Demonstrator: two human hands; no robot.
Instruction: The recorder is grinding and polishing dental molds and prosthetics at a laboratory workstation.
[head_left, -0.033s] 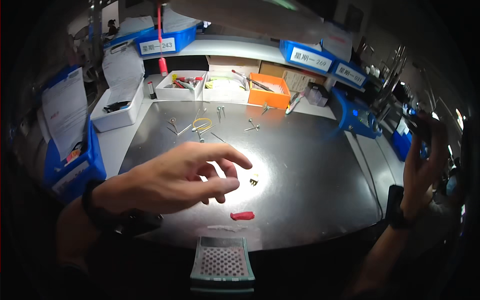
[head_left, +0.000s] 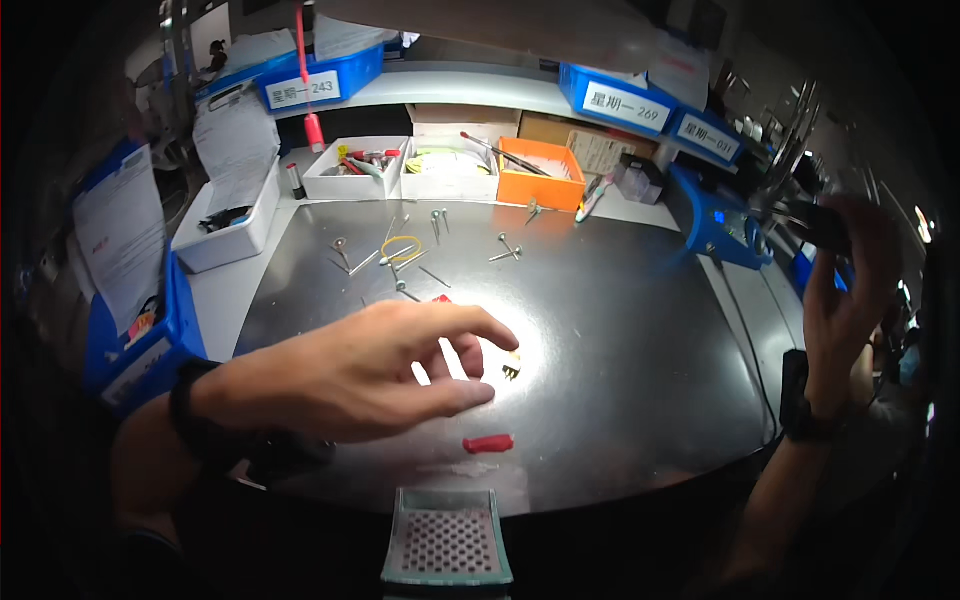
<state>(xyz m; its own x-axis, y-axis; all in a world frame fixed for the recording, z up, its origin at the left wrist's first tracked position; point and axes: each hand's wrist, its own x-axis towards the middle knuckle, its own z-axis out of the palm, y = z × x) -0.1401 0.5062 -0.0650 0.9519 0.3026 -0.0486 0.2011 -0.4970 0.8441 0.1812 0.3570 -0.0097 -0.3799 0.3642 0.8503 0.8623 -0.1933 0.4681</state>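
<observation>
My left hand [head_left: 385, 370] hovers over the middle of the dark worktop [head_left: 620, 360], thumb and forefinger apart with nothing between them. Just beyond its fingertips lies a small gold-coloured piece [head_left: 512, 366] in the bright pool of light. Nearer to me is a short red strip [head_left: 488, 443], with a whitish smear below it. Far to the right, my right hand [head_left: 845, 290] is raised and closed around a dark, rounded tool handle [head_left: 815, 226]. Its exact kind is too dim to make out.
Several small mounted tool bits [head_left: 403, 288] and a yellow loop [head_left: 403, 247] lie at the back. White boxes [head_left: 355, 182] and an orange box [head_left: 540, 188] line the far edge. A blue control unit [head_left: 730, 220] stands right; a perforated tray [head_left: 402, 535] is at the front edge.
The whole view has shifted slightly. My right hand and the dark handle appear a little further left, and a bit of red now shows behind my left hand.
</observation>
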